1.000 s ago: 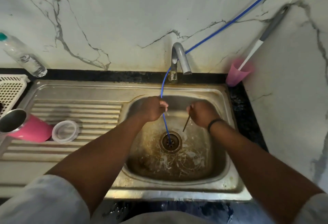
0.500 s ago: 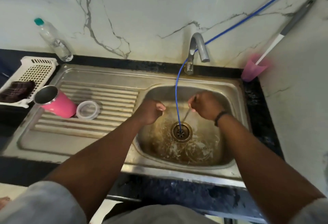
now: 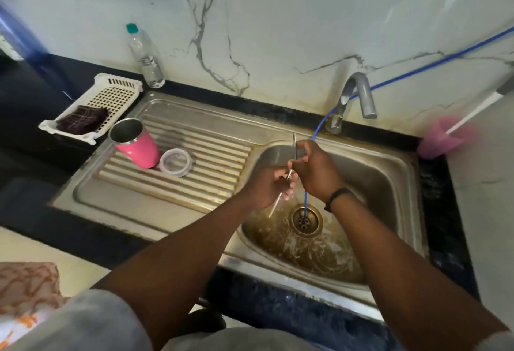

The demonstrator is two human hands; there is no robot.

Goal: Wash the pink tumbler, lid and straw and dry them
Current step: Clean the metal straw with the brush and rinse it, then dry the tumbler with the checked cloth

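Straw (image 3: 289,172) now raised over basin, gripped in left hand (image 3: 268,187) and right hand (image 3: 315,171)

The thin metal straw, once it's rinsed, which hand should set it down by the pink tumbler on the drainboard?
Left, probably. The left hand already holds the thin metal straw and is nearer the pink tumbler.

Head view, down over sink (image 3: 400,172)

The straw (image 3: 294,143) is half hidden behind both hands; the pink cup (image 3: 442,139) (far right) is blurred.
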